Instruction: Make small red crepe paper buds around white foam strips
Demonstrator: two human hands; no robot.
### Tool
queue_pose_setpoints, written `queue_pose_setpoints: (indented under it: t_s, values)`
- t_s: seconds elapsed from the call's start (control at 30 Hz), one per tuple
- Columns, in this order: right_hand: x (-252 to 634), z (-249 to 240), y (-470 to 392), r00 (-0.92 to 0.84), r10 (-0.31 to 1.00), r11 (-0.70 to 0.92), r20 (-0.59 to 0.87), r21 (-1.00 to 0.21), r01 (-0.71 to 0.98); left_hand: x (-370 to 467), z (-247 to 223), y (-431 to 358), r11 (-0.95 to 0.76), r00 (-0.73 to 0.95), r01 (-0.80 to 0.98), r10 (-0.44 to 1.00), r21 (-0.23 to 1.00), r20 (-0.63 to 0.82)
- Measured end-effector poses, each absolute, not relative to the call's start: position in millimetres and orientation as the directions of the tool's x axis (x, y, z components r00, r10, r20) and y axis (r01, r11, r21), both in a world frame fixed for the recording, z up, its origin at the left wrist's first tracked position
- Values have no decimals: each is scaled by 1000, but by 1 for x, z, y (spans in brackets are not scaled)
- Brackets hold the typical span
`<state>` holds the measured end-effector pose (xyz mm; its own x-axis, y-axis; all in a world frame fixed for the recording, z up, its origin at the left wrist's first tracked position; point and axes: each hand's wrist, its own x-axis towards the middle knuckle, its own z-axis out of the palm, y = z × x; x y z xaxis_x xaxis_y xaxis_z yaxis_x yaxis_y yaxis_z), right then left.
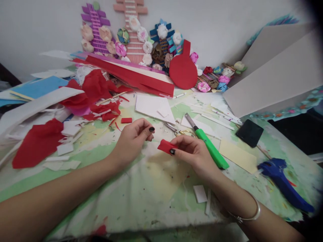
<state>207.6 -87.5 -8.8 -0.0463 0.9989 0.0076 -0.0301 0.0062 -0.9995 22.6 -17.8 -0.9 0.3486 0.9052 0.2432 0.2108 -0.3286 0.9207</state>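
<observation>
My right hand (195,153) pinches a small red paper-covered piece (167,147) between thumb and fingers, a little above the table. Just left of it is my left hand (132,139), its thumb and fingertips pressed together; whatever they may hold is too small or hidden to see. A second small red block (126,120) lies on the table beyond my left hand. Scissors (180,131) with gold-coloured handles rest behind my right hand, which partly covers them. Close to that hand's right side lies a green utility knife (212,148), its blade pointing away from me.
Red crepe paper (37,144) and white foam offcuts (65,149) are heaped at left. A blue glue gun (285,183) lies at right, near a black pad (249,132). A red round-bodied paper instrument (183,70) leans at the back. A grey board (272,67) stands behind at right.
</observation>
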Motion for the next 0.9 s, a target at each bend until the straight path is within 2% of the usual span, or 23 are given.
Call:
queue_pose_setpoints:
  t_s: [0.17, 0.27, 0.37, 0.5, 0.67, 0.9]
  values:
    - [208, -9, -86, 3, 1000, 3, 3, -999, -49, 24, -6, -17, -311, 447, 177, 871, 934, 206]
    - [209, -9, -86, 22, 999, -28, -29, -997, -75, 26, -7, -19, -198, 573, 38, 807, 979, 141]
    - [209, -9, -85, 24, 998, -63, -66, -993, -103, 28, -6, -21, -85, 693, -11, 718, 996, 69]
    - [208, -8, -86, -12, 999, -50, -50, -998, -38, 29, -6, -22, -38, 669, 16, 743, 999, 18]
    - [206, -8, -87, -55, 998, 46, 41, -995, 91, 29, -8, -23, -56, 640, 59, 769, 997, 5]
    - [203, -11, -87, 8, 992, 123, 126, -979, 161, 31, -9, -22, -31, 604, 71, 797, 997, -18]
